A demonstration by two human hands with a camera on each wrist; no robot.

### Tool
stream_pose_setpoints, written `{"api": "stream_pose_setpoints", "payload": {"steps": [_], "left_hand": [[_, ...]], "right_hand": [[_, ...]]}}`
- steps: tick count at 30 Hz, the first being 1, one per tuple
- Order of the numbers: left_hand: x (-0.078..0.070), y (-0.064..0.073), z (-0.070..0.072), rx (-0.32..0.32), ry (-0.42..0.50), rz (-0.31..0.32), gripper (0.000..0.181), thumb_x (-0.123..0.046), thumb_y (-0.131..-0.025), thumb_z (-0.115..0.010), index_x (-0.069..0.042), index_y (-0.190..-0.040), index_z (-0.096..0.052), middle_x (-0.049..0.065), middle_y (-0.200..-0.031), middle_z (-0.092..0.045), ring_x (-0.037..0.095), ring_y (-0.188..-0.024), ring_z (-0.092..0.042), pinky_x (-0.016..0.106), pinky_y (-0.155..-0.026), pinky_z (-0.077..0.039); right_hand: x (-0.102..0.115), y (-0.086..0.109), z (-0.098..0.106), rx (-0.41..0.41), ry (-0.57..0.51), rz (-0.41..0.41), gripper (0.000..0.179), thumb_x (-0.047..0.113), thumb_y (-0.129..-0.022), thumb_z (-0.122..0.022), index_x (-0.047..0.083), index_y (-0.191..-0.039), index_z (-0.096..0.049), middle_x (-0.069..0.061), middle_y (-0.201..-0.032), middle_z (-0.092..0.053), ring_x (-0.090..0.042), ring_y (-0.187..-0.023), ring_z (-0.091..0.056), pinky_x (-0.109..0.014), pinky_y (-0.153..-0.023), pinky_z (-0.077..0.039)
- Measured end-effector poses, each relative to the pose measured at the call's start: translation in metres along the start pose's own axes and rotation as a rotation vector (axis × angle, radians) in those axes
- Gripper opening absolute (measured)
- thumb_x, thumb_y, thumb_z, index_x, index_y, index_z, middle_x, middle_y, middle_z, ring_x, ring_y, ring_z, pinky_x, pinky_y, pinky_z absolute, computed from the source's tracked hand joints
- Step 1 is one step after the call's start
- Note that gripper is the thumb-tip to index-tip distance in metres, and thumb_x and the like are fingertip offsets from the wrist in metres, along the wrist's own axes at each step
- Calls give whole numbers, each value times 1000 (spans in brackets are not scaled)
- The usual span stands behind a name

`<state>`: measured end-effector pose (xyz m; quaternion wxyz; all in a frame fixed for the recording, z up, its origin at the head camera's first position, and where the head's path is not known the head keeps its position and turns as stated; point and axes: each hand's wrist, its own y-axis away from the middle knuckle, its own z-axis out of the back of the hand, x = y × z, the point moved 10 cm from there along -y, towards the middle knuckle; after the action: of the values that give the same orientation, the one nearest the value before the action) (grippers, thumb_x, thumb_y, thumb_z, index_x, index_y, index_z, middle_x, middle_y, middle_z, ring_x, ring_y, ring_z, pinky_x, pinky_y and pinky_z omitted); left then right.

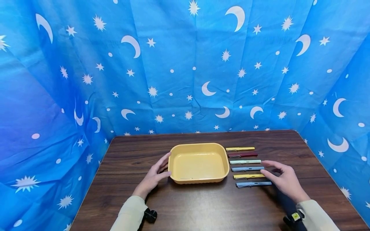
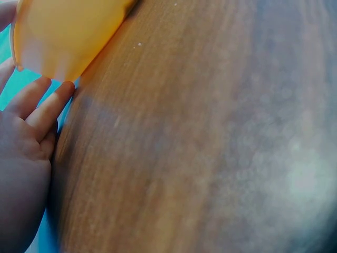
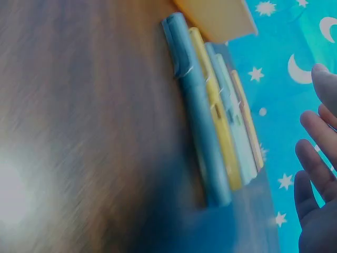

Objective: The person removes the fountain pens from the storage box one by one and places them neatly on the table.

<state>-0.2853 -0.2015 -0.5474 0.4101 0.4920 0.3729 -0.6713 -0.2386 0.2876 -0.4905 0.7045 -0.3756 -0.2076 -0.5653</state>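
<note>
A yellow rectangular tray sits on the table with nothing inside but a small mark near its front wall. My left hand is at the tray's left side, its fingers extended against the outer wall; the left wrist view shows the fingertips at the yellow wall. To the right, several capped pens lie in a column, among them a dark red pen, a pale green pen and a front blue pen. Over the pens' right ends hovers my right hand, fingers apart and holding nothing.
The dark wooden table ends at a blue cloth backdrop with white moons and stars, which also rises on both sides. Each wrist carries a black strap device.
</note>
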Motion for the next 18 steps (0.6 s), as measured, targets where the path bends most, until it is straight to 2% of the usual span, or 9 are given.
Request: {"api": "stream_pose_setpoints", "payload": {"steps": [5,10,18], "left_hand": [[0,1,0,-3,8,1,76,-13,-103,-67,-25,-168,-30,11,-169,-36,38,-151,-40,64,-121,-29],[0,1,-1,3,8,0,76,-11,-103,-66,-24,-168,-29,12,-169,-36,38,-151,-40,63,-121,-29],[0,1,0,0,6,-1,76,-13,-103,-67,-24,-168,-29,11,-169,-35,37,-151,-40,64,-121,-30]], "right_hand": [[10,-13,-6,20,-47,-37,40,30,-99,-76,12,-134,-72,-6,-127,-74,-2,-109,-64,-16,-85,-52],[29,-26,-21,75,-107,-22,39,30,-99,-75,15,-135,-72,-5,-131,-73,6,-110,-60,-22,-86,-55],[64,-52,-52,146,-176,35,38,31,-97,-78,16,-131,-75,-3,-127,-75,-16,-114,-68,-25,-89,-58]]}}
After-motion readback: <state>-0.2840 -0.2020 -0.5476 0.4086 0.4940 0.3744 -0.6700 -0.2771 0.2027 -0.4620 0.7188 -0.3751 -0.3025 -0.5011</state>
